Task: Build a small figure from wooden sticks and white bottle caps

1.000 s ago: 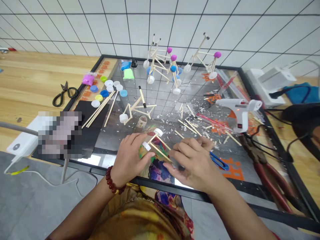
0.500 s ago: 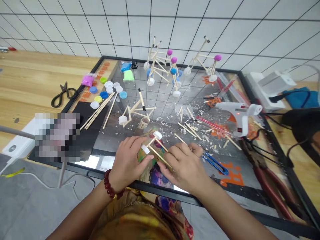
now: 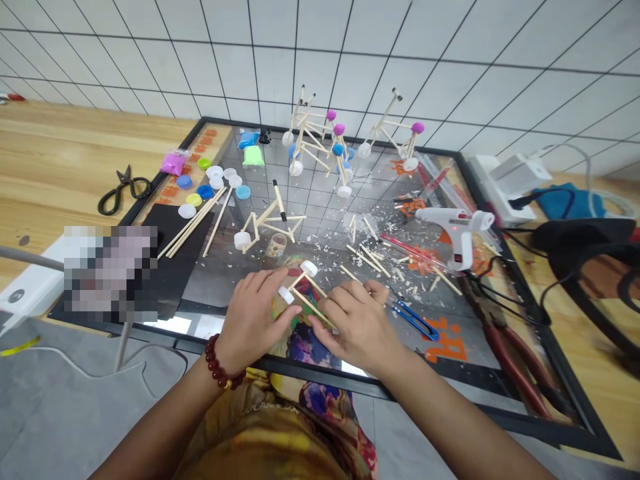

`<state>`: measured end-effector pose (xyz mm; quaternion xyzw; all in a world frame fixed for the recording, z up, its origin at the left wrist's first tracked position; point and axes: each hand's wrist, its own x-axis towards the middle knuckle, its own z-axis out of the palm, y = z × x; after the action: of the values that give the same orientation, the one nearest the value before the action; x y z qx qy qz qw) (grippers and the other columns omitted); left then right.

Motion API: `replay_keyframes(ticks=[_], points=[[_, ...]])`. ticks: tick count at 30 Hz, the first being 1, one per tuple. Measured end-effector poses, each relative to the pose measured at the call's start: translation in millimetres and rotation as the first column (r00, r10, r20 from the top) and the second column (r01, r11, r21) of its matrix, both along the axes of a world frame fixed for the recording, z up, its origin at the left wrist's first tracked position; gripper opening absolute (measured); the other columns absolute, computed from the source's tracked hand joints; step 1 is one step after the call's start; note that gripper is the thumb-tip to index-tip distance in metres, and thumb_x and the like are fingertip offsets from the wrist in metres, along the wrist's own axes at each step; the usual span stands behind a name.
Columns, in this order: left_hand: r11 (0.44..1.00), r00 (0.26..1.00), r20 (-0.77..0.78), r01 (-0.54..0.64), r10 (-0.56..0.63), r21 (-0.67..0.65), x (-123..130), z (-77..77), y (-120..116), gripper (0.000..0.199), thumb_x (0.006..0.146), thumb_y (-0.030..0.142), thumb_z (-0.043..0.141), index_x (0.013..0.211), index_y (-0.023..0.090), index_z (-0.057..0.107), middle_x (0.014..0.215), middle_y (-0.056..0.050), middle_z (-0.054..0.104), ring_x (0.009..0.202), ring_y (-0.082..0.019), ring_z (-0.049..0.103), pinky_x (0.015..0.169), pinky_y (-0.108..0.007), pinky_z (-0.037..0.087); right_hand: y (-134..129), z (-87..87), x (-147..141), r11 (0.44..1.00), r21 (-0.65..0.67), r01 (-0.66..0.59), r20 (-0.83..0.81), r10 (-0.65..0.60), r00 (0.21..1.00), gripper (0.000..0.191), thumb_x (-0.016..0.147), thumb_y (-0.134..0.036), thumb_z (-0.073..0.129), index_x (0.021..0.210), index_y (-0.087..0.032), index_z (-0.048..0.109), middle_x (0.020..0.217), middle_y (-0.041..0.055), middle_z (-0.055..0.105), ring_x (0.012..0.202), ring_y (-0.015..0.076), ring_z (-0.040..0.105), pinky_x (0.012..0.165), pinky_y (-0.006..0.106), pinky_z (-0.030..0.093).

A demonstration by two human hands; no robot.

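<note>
- Head view, with 12 o'clock straight ahead of the wearer: a light frame of thin wooden sticks (image 3: 311,308) with two white bottle caps (image 3: 309,268) on its ends is held low over the near edge of the glass-topped table (image 3: 425,151).
- The left hand (image 3: 250,320) wraps the frame from 9 o'clock, fingers curled closed around the cap end.
- The right hand (image 3: 357,330) comes in from 3 o'clock, its fingers pressed together against the stick ends. Whether they pinch a small piece is hard to tell, since the fingers block the view.
- Handling: the frame should weigh almost nothing and feel stiff, but the thin sticks could snap and the joints look fragile. The caps or a joint seem the safest places to hold, not a stick's free middle.
- A red bead bracelet (image 3: 215,363) circles the left wrist.
- Just beyond the right hand, at about 3 o'clock, lies a blue-handled cutter (image 3: 415,320).
- At 2 o'clock sits a white hot glue gun (image 3: 455,233).
- At 12 o'clock stands a similar frame (image 3: 265,223) with a black marker (image 3: 279,200) leaning on it.
- At 10 o'clock, loose sticks (image 3: 190,223) rest on a black sheet (image 3: 165,267).
</note>
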<state>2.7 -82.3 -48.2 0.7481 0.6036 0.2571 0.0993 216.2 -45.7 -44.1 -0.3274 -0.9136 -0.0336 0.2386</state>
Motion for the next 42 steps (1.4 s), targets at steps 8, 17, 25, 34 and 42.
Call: replay_keyframes(ticks=[8,17,25,34,42], points=[[1.000,0.999,0.034,-0.016,0.015,0.016,-0.1,-2.1,2.2,0.050,0.088,0.035,0.069,0.133,0.023,0.051,0.114,-0.008,0.067,0.106,-0.027,0.063,0.091,-0.043,0.051,1.4,-0.1,0.1,1.000,-0.009,-0.016,-0.068,0.015,0.998,0.015,0.093,-0.029,0.060,0.083,-0.019,0.064,0.075,0.0014,0.063,0.082,0.0186,0.051,0.077,0.039,0.022],[0.999,0.998,0.049,-0.024,0.026,-0.022,0.0,0.2,2.6,0.051,0.086,0.032,0.070,0.133,0.023,0.053,0.115,-0.008,0.067,0.108,-0.027,0.063,0.092,-0.043,0.051,6.5,1.4,2.6,0.999,-0.009,-0.034,-0.149,0.033,0.988,0.012,0.093,-0.023,0.059,0.083,-0.020,0.065,0.076,-0.0007,0.066,0.082,0.0165,0.053,0.079,0.038,0.021],[1.000,1.000,0.029,-0.013,0.013,0.004,-0.9,-2.2,2.6,0.052,0.085,0.035,0.072,0.132,0.019,0.053,0.113,-0.009,0.068,0.104,-0.027,0.062,0.092,-0.044,0.050,11.9,-1.8,6.2,1.000,0.021,-0.012,-0.192,0.016,0.981,0.010,0.092,-0.024,0.062,0.083,-0.021,0.066,0.077,-0.0005,0.068,0.083,0.0170,0.054,0.082,0.039,0.023],[1.000,0.999,0.036,-0.002,0.002,-0.001,-0.8,-1.2,3.0,0.055,0.085,0.034,0.071,0.135,0.019,0.052,0.114,-0.009,0.068,0.104,-0.027,0.062,0.093,-0.044,0.050,11.0,-1.7,7.0,0.998,0.027,-0.055,-0.187,0.059,0.981,0.010,0.092,-0.024,0.062,0.083,-0.021,0.065,0.076,-0.0014,0.066,0.084,0.0165,0.053,0.082,0.039,0.022],[1.000,0.999,0.034,-0.004,0.004,-0.004,0.1,-0.5,2.5,0.050,0.086,0.033,0.071,0.131,0.020,0.052,0.117,-0.009,0.067,0.109,-0.028,0.062,0.092,-0.043,0.050,7.9,1.8,5.0,0.993,0.036,-0.111,-0.138,0.115,0.984,0.015,0.092,-0.029,0.061,0.084,-0.018,0.065,0.074,-0.0005,0.064,0.080,0.0170,0.054,0.079,0.039,0.023]])
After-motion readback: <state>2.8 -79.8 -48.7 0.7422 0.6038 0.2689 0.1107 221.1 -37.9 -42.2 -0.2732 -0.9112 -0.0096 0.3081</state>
